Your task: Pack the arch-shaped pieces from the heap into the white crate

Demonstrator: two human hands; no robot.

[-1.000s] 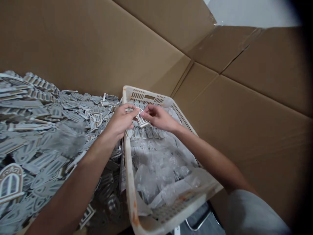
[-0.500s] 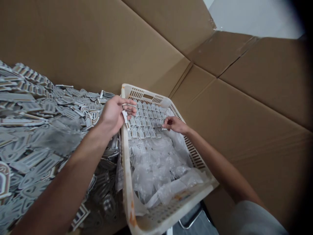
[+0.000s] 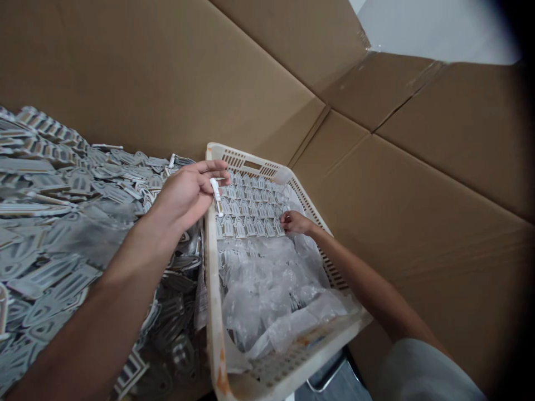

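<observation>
My left hand [image 3: 190, 186] is over the left rim of a white plastic basket [image 3: 213, 301]. Its thumb side grips a small flat tag-shaped piece [image 3: 216, 196], seen nearly edge-on, while the other fingers stretch forward. Inside the basket, matching grey-and-white tag-shaped pieces [image 3: 251, 209] lie in neat overlapping rows. At the right end of the nearest full row, my right hand [image 3: 296, 221] pinches a piece of the same kind, mostly hidden by the fingertips. Crumpled clear plastic film [image 3: 271, 284] covers the near half of the basket, with more pieces partly visible beneath it.
A large heap of loose tag-shaped pieces [image 3: 62, 234] spreads left of the basket, with some plastic film on it. Tall cardboard walls [image 3: 167, 72] rise behind and to the right. Below the basket's near end shows a dark surface with a metal bar [image 3: 330, 376].
My right hand has moved slightly nearer and brought a piece to the end of the row. My left hand has shifted a little left, still holding its piece.
</observation>
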